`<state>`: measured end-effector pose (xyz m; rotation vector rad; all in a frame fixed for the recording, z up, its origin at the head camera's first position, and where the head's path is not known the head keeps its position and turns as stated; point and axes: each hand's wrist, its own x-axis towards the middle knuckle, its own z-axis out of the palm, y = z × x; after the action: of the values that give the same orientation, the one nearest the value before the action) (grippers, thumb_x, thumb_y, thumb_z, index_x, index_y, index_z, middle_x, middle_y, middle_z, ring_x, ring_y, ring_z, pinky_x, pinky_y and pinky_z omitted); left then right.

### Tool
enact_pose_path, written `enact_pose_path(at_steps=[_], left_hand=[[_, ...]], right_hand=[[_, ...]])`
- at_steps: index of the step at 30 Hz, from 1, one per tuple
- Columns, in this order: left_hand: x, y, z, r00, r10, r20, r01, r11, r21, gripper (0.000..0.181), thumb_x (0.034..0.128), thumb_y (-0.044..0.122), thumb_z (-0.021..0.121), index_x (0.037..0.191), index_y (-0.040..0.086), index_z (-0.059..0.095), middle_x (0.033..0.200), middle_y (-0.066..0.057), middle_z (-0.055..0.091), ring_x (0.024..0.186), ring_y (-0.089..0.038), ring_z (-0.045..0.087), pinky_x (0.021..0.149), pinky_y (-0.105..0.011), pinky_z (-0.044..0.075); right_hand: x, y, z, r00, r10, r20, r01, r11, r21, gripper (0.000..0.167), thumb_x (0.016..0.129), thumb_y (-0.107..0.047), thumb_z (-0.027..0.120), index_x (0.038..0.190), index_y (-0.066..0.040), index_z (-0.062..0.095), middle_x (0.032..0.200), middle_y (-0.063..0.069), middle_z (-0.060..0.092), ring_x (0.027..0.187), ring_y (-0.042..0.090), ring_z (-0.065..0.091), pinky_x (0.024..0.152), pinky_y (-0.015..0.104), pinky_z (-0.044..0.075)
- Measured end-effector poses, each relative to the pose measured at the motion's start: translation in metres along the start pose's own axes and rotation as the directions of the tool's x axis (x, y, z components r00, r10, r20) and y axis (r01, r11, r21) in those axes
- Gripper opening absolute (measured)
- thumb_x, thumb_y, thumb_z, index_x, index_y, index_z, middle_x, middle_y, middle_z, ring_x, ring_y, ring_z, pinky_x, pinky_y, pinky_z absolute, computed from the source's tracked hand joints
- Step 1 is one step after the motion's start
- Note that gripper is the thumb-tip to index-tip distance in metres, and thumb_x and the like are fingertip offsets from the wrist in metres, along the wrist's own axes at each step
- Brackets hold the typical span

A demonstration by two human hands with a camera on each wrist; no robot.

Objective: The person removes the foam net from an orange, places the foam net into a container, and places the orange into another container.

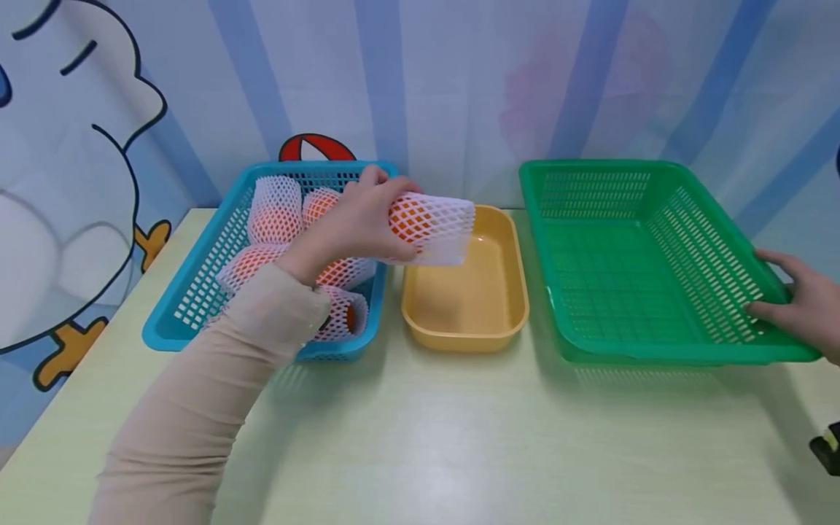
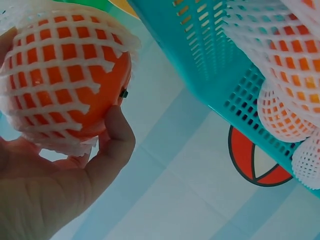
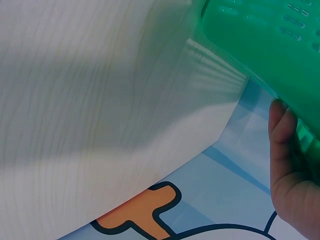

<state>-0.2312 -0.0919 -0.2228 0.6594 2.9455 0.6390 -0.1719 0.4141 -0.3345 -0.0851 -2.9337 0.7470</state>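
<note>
My left hand (image 1: pixel 370 222) grips a round orange fruit (image 1: pixel 408 219) in a white foam net, raised over the gap between the blue basket (image 1: pixel 375 321) and the yellow tray (image 1: pixel 466 341). In the left wrist view the thumb presses the bare skin of the netted fruit (image 2: pixel 65 75) near a small dark green stem spot. Several more netted fruits (image 1: pixel 275 211) lie in the blue basket, partly hidden by my forearm. At the far right, my right hand (image 1: pixel 803 306) holds the side rim of the green basket (image 1: pixel 663 354), thumb inside; nothing lies in that basket.
All three containers stand in a row on a pale wood-grain table (image 1: pixel 420 437), close to a printed curtain (image 1: pixel 453 95) at the back. The yellow tray sits between the two baskets. A small dark object (image 1: pixel 825 448) shows at the right edge.
</note>
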Motion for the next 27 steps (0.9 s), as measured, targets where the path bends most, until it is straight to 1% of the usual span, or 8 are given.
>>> enact_pose_path(at_steps=[5, 10, 16, 23, 27], left_hand=[[0.005, 0.005, 0.003, 1.0, 0.026, 0.0, -0.026, 1.0, -0.011, 0.065, 0.0696, 0.032, 0.076, 0.128, 0.021, 0.049, 0.122, -0.012, 0.035, 0.104, -0.031, 0.034, 0.08, -0.041, 0.04], [0.01, 0.01, 0.009, 0.999, 0.032, 0.014, -0.032, 0.999, -0.013, 0.065, 0.0689, 0.03, 0.077, 0.128, 0.021, 0.05, 0.123, -0.011, 0.034, 0.105, -0.03, 0.034, 0.081, -0.04, 0.04], [0.015, 0.017, 0.014, 0.999, 0.046, 0.014, -0.045, 0.999, -0.009, 0.066, 0.0679, 0.029, 0.077, 0.128, 0.02, 0.05, 0.122, -0.01, 0.035, 0.104, -0.028, 0.034, 0.08, -0.039, 0.04], [0.02, 0.026, 0.018, 0.998, 0.056, 0.022, -0.056, 0.998, -0.015, 0.066, 0.0688, 0.03, 0.076, 0.128, 0.021, 0.05, 0.121, -0.009, 0.036, 0.103, -0.026, 0.033, 0.078, -0.037, 0.04], [0.022, 0.03, 0.019, 0.998, 0.063, 0.026, -0.063, 0.998, -0.011, 0.066, 0.0684, 0.028, 0.076, 0.128, 0.021, 0.05, 0.121, -0.009, 0.036, 0.103, -0.027, 0.033, 0.079, -0.036, 0.039]], right_hand=[[0.0, -0.002, -0.002, 1.0, 0.005, 0.005, -0.005, 1.0, 0.008, 0.076, 0.084, 0.009, 0.056, 0.144, 0.009, 0.01, 0.087, 0.047, 0.046, 0.049, 0.029, 0.056, 0.044, 0.042, 0.047], [-0.001, -0.004, -0.004, 1.0, 0.012, 0.023, -0.012, 1.0, 0.004, 0.075, 0.085, 0.006, 0.057, 0.143, 0.009, 0.009, 0.082, 0.043, 0.048, 0.048, 0.027, 0.056, 0.043, 0.042, 0.047], [-0.002, -0.004, -0.004, 0.999, 0.015, 0.029, -0.015, 1.0, 0.001, 0.076, 0.086, 0.006, 0.056, 0.143, 0.009, 0.008, 0.078, 0.04, 0.049, 0.048, 0.027, 0.056, 0.044, 0.042, 0.047], [-0.001, -0.004, -0.003, 1.0, 0.011, 0.028, -0.011, 1.0, -0.006, 0.076, 0.085, 0.007, 0.056, 0.144, 0.009, 0.007, 0.088, 0.046, 0.045, 0.051, 0.029, 0.056, 0.045, 0.042, 0.047], [0.0, -0.003, -0.003, 1.0, 0.01, 0.027, -0.01, 1.0, -0.007, 0.076, 0.085, 0.007, 0.056, 0.144, 0.009, 0.007, 0.091, 0.048, 0.043, 0.052, 0.03, 0.056, 0.045, 0.043, 0.047]])
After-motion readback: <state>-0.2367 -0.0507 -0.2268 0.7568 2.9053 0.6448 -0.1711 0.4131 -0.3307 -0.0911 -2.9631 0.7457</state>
